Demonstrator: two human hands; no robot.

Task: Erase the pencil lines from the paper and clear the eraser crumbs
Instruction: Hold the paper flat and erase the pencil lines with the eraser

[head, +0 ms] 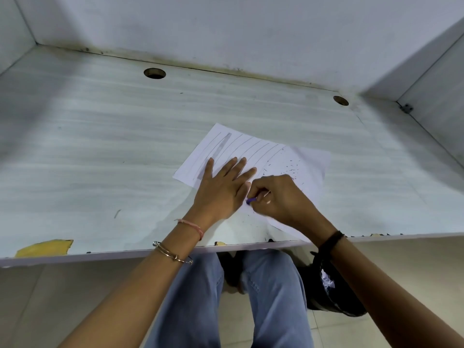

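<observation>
A white sheet of paper (308,162) lies slanted on the desk near its front edge. Several pencil lines (251,149) cross its left half, along with one broad grey smear (221,151). Dark eraser crumbs (288,167) are scattered over the right half, where the lines are gone. My left hand (223,187) presses flat on the paper with straight fingers. Just to its right, my right hand (278,197) pinches a small purple eraser (250,200) against the paper's lower part. Most of the eraser is hidden by the fingers.
The pale desk (100,146) has two round cable holes (154,73) (340,100) near the back wall and chipped yellow patches (45,247) on its front edge. Partition walls close the back and right. A black bin (329,285) with crumpled paper stands on the floor beside my knees.
</observation>
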